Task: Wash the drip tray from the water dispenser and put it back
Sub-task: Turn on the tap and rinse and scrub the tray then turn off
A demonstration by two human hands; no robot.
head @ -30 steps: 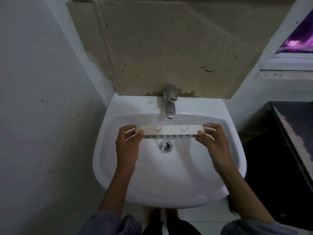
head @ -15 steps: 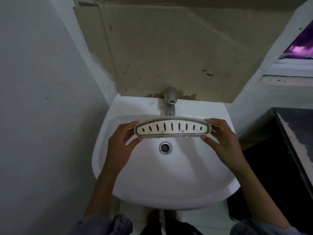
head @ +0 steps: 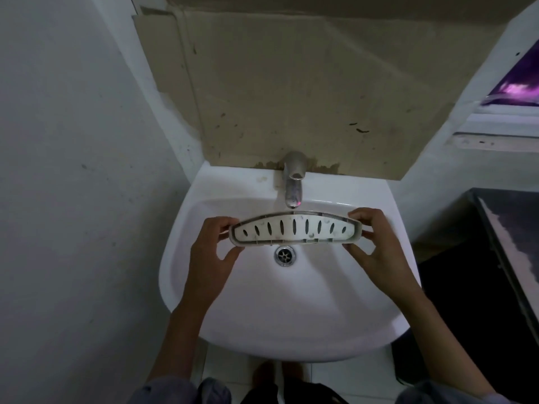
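Observation:
The drip tray (head: 295, 229) is a white curved plastic piece with a row of dark slots, its slotted face turned up toward me. I hold it level over the white sink (head: 291, 304), just below the spout of the metal tap (head: 294, 182). My left hand (head: 214, 252) grips its left end and my right hand (head: 376, 243) grips its right end. The metal drain (head: 284, 255) shows just under the tray's near edge. No water is visibly running.
A stained cardboard sheet (head: 306, 88) covers the wall behind the tap. A plain wall (head: 73, 199) stands close on the left. A dark counter (head: 513, 243) sits to the right, under a window ledge (head: 495, 138). My feet stand on white floor tiles (head: 335, 374).
The tray has been turned from edge-on to slotted face up, and both hands have held their grip on its ends. The camera has tilted slightly.

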